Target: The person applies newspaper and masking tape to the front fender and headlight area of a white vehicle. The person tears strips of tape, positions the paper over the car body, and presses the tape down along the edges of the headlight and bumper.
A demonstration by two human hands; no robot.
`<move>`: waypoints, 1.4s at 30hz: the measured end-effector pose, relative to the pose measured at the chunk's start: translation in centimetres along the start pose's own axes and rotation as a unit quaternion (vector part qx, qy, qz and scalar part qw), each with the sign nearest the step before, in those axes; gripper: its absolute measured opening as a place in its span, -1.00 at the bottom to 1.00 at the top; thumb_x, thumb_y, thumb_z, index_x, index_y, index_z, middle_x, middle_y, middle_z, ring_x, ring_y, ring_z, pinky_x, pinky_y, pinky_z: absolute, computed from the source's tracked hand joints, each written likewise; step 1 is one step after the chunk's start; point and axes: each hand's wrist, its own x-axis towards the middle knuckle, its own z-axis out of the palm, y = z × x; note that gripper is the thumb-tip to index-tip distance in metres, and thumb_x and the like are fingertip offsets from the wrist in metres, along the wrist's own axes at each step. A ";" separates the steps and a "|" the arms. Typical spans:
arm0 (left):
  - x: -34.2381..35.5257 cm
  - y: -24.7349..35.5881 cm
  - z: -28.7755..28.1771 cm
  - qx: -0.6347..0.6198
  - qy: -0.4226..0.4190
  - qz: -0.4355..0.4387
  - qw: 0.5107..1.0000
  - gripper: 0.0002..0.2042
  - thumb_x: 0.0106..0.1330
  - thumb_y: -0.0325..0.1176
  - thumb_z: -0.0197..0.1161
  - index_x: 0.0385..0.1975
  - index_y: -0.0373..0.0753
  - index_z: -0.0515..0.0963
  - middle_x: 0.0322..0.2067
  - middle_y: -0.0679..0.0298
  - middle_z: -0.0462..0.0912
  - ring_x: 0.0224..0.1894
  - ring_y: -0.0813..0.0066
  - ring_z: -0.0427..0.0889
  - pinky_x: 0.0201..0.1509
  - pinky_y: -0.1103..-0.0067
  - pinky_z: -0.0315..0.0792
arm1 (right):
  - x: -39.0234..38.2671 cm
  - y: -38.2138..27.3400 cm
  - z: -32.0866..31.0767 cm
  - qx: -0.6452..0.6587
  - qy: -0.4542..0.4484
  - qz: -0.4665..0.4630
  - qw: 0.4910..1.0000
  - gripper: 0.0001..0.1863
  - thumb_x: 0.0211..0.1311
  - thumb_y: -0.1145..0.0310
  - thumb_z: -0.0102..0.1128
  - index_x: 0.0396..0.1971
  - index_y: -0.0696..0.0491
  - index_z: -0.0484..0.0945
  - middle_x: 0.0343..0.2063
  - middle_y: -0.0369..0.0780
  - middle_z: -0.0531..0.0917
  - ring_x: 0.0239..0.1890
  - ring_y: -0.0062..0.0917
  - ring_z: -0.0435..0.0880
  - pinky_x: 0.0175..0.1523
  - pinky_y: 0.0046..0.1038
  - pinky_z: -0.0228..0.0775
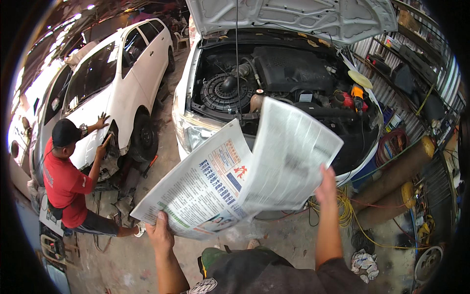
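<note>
The newspaper (193,191), held before the open-hooded car (293,68), should handle as light, limp and easily torn, best taken at its outer edges, where fingers of the left hand (160,235) and right hand (326,187) grip it.

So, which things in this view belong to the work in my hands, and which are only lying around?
Seemingly in the work:
- newspaper, spread between left grip and right grip
- white car with raised hood, just beyond the newspaper

Lying about:
- yellow cord, looped on the floor
- crumpled cloth
- brown cylinders, right side
</note>
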 end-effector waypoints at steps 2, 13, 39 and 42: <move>0.1 -0.8 1.6 -0.026 0.034 0.032 0.999 -0.65 0.51 -0.38 0.11 0.18 -0.43 0.40 0.10 0.17 0.56 0.12 0.40 0.52 0.26 0.45 0.33 | 7.2 -3.2 -2.6 -0.055 0.052 -0.025 0.997 -0.62 0.50 0.28 0.06 0.16 0.19 0.47 0.03 -0.09 0.66 0.05 -0.30 0.67 0.17 -0.19 0.51; 1.2 -1.1 3.8 -0.106 0.050 0.031 0.993 -0.55 0.54 -0.27 0.09 0.27 -0.44 0.30 0.18 0.06 0.52 0.18 0.27 0.54 0.29 0.37 0.40 | 17.9 -5.0 -3.8 -0.696 0.300 -0.243 0.606 -0.26 0.24 0.13 0.36 0.30 0.19 0.32 0.18 0.21 0.47 0.17 0.13 0.49 0.22 -0.04 0.40; -1.2 -1.9 5.7 -0.049 0.044 -0.168 0.984 -0.64 0.48 -0.22 0.18 0.07 -0.39 0.53 -0.07 0.17 0.69 -0.12 0.43 0.69 -0.01 0.52 0.56 | 2.3 5.0 9.9 -0.314 -0.281 0.042 0.906 -0.60 0.29 0.41 0.29 0.10 0.19 0.53 -0.22 -0.22 0.70 -0.16 -0.59 0.65 0.05 -0.42 0.49; -1.6 -2.5 7.1 -0.007 0.103 -0.143 0.984 -0.67 0.51 -0.20 0.15 -0.02 -0.38 0.59 -0.18 0.22 0.72 -0.24 0.53 0.68 -0.12 0.57 0.55 | 1.1 7.2 10.4 -0.482 -0.223 -0.147 0.834 -0.55 0.21 0.41 0.37 0.10 0.15 0.54 -0.19 -0.19 0.61 -0.24 -0.57 0.57 -0.15 -0.43 0.48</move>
